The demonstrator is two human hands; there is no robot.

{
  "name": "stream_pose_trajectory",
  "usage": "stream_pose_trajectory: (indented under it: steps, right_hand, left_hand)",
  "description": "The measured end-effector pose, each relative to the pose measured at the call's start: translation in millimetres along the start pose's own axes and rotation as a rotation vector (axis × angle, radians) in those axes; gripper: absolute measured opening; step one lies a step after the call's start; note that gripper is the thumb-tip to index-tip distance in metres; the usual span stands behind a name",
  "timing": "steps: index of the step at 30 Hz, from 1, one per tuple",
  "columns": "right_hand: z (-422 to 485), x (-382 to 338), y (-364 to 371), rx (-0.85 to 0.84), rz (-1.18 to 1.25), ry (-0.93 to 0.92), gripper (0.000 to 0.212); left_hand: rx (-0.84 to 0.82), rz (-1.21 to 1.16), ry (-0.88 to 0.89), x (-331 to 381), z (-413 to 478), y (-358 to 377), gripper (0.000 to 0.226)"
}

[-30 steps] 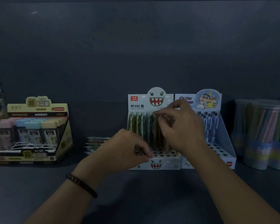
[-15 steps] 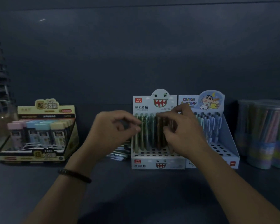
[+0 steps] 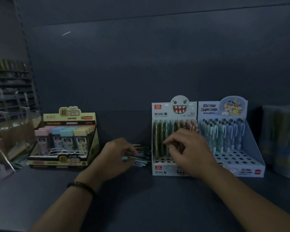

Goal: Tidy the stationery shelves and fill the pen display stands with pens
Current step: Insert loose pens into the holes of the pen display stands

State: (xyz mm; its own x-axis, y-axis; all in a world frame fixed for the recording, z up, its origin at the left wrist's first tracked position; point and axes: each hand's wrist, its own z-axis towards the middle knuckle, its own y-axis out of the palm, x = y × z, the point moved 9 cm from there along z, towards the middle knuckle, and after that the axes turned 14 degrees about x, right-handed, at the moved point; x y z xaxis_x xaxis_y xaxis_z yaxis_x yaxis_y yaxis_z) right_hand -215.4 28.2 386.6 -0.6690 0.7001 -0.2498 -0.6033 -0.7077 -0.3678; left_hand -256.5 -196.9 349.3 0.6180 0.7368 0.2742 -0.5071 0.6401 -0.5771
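Pen display stand [image 3: 162,170] (white, with a toothy monster face on its header card) stands on the dark shelf and serves as the landmark here. Its rear rows carry standing pens [image 3: 159,136]; the front rows of holes [image 3: 162,160] show open. Just left of the stand lies a small heap of loose pens [image 3: 143,154], and the left hand [image 3: 115,159] rests on the heap with its fingers curled around one or two of them. The right hand [image 3: 189,153] hangs directly in front of the stand, fingers bent in among the standing pens; whether it pinches one cannot be told in this dim light. A blue cartoon stand [image 3: 251,164] touches the landmark's right side, with clear tubs [image 3: 281,139] further right; a yellow box [image 3: 65,163] sits well to the left.

The step in hand appears to be fetching the next pen. To do it well, lift a single pen by its barrel, turn it upright, and seat it in the nearest free hole while the right hand steadies the neighbours.
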Motion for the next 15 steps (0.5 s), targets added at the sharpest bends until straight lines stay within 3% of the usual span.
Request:
stream_pose_trajectory:
  steps: [6,15]
  right_hand:
    - [-0.9,-0.2,-2.5,0.014,0.001,0.031,0.016]
    - [-2.7,1.1,-1.3,-0.013,0.003,0.071,0.016]
  left_hand:
    - [-0.148,0.02,0.031,-7.6,-7.2,19.0,0.02]
    - [-0.219,0.027,0.066,0.3,-9.0,24.7,0.011]
